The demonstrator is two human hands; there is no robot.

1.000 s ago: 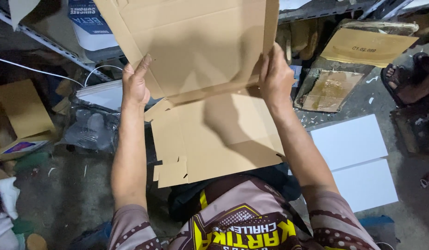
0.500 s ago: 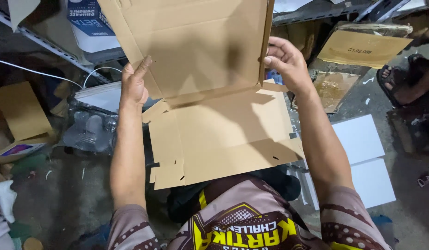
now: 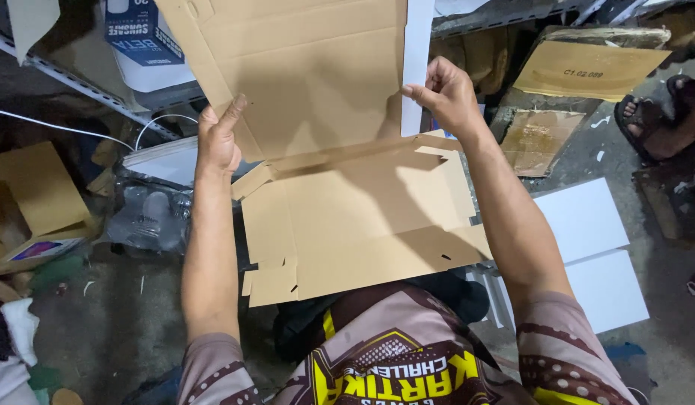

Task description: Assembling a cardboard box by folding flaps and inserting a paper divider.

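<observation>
A flat die-cut brown cardboard box blank [image 3: 362, 217] lies over my lap, its far panel [image 3: 310, 75] folded upright. My left hand [image 3: 218, 139] presses flat against the left edge of that upright panel, fingers together. My right hand [image 3: 445, 94] pinches the right side flap [image 3: 416, 45], which is bent up so its white outer face shows. The near panel with small tabs [image 3: 272, 281] rests toward my body.
White flat sheets [image 3: 588, 240] lie on the concrete floor at right. Folded cardboard pieces [image 3: 588, 71] and another person's sandalled foot [image 3: 655, 120] are at far right. A metal shelf rail [image 3: 70, 82], a white-and-blue box [image 3: 141, 41] and clear plastic wrap [image 3: 145, 217] sit at left.
My right hand moved from the panel's right edge to grip the side flap and folded it upward. The upright panel rose slightly. My left hand stayed in place.
</observation>
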